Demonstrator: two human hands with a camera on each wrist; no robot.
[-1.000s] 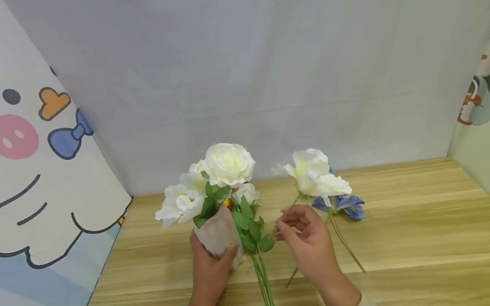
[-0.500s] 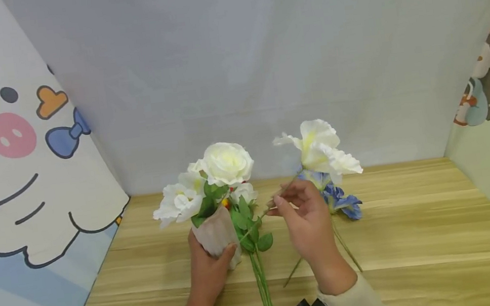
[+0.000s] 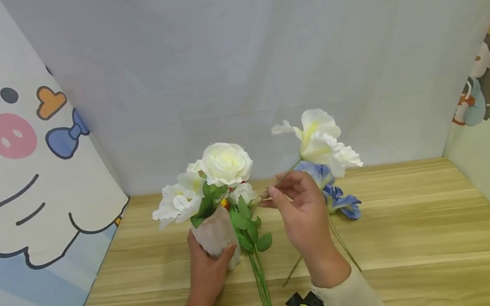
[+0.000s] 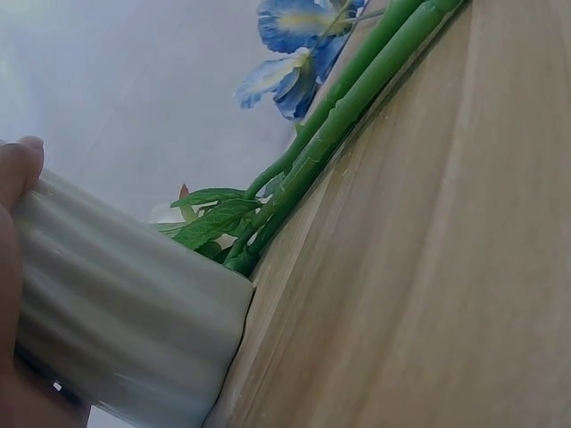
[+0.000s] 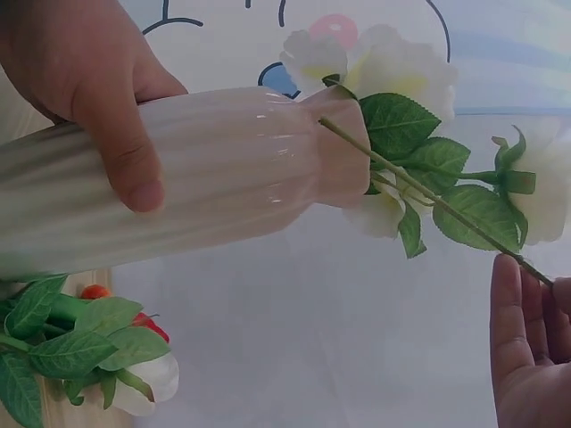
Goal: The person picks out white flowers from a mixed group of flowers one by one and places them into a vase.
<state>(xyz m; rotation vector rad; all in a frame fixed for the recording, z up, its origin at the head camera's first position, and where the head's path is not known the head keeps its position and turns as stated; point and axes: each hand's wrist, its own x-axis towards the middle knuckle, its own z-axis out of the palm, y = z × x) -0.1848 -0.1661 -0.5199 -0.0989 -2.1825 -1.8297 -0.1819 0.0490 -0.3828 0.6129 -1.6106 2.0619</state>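
My left hand grips a pale, ribbed ceramic vase around its side, thumb toward the front. White flowers, among them a large rose, and green leaves come out of its mouth. With thumb and fingertips, my right hand pinches the thin stem of a white ruffled flower, whose bloom stands up and to the right of the hand. The stem's bare end overlaps the vase's rim in the right wrist view. In the left wrist view, the vase's base is close to the wooden tabletop.
Several green-stemmed flowers with leaves and a white bloom lie just right of the vase on the wooden table. Blue flowers on thin stems lie farther right, partly behind my right hand. A grey backdrop rises behind the table.
My right hand has raised the white ruffled flower from near the blue ones and brought its stem up toward the vase's mouth. My left hand stays put around the vase.
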